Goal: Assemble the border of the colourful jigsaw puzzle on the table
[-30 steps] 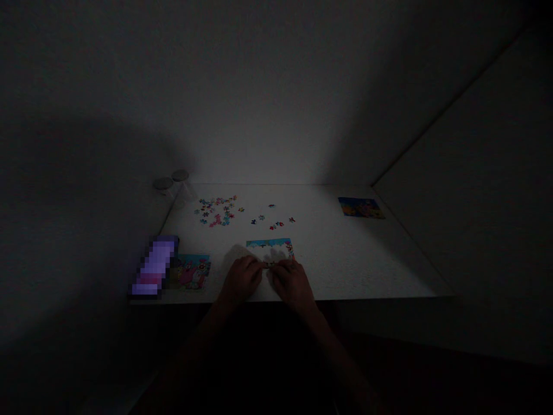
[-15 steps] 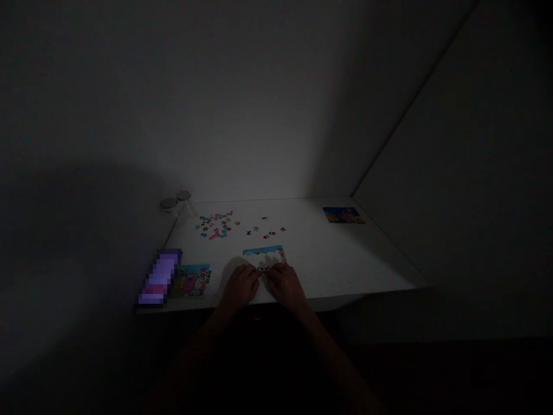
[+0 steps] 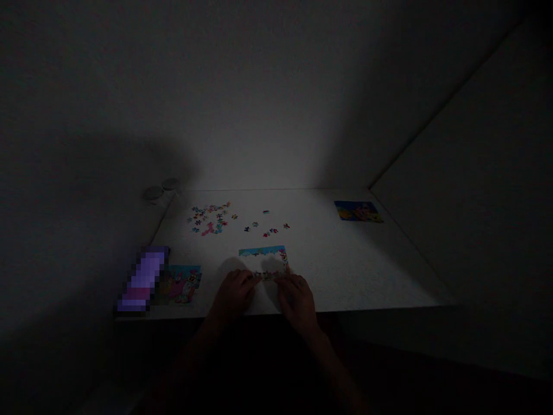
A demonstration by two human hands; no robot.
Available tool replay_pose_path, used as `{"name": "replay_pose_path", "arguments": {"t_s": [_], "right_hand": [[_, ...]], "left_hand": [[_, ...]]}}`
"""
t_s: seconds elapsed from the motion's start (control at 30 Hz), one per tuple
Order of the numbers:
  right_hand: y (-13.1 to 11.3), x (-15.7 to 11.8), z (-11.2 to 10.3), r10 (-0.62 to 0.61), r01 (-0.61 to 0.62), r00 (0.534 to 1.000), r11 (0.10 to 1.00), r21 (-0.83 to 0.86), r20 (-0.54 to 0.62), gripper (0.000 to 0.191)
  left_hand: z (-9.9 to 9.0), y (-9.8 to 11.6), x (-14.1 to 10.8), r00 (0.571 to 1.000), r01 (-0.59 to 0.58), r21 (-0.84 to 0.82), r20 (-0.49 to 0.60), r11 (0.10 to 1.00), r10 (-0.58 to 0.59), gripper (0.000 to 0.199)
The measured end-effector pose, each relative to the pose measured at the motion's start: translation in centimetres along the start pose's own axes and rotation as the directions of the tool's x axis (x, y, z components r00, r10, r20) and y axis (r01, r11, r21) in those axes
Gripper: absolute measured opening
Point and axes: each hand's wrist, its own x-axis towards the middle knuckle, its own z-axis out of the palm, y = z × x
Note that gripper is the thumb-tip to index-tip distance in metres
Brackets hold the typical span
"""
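Note:
A partly joined jigsaw puzzle (image 3: pixel 262 252) lies on the white table, with a blue top row, a right side and a bottom strip around a bare middle. My left hand (image 3: pixel 235 292) is closed at the left end of the bottom strip, fingertips pinched on a small puzzle piece that is mostly hidden. At the lower right corner, my right hand (image 3: pixel 298 301) has its fingers bent and pressed together on the strip's right end. Left of my hands lies a picture card (image 3: pixel 184 283) with pink and blue figures. The light is dim, so fingertip detail is poor.
Loose puzzle pieces (image 3: pixel 210 227) are scattered at the back left, with several more pieces (image 3: pixel 271 231) behind the puzzle. A phone (image 3: pixel 144 279), blurred out, lies at the left edge. Jars (image 3: pixel 153 194) stand at the back left corner. A dark blue picture (image 3: pixel 358 211) lies back right.
My hands have moved apart, the right one towards the lower right corner, uncovering the bottom strip between them. The camera view has shifted slightly.

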Motion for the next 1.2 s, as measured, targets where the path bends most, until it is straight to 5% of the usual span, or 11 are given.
{"name": "replay_pose_path", "arguments": {"t_s": [0.3,0.7,1.03,1.2], "right_hand": [[1.2,-0.1,-0.6,0.249,-0.25,0.968,0.955,-0.159,-0.023,0.02],[0.4,0.9,-0.4,0.273,-0.259,0.962,0.933,-0.251,0.022,0.019],[0.5,0.8,-0.4,0.265,-0.247,0.964,0.935,-0.254,0.036,0.018],[0.6,0.8,-0.4,0.264,-0.244,0.963,0.936,-0.254,0.049,0.02]], "left_hand": [[0.0,0.1,0.2,0.998,-0.045,0.013,-0.045,0.999,0.045,0.027],[-0.3,0.1,0.6,0.999,-0.036,-0.006,-0.027,0.999,0.036,0.026],[-0.8,-0.4,0.1,0.984,0.049,-0.048,-0.17,0.998,-0.057,0.028],[-0.8,-0.2,0.4,0.998,-0.007,-0.032,-0.065,0.999,0.005,0.032]]}}
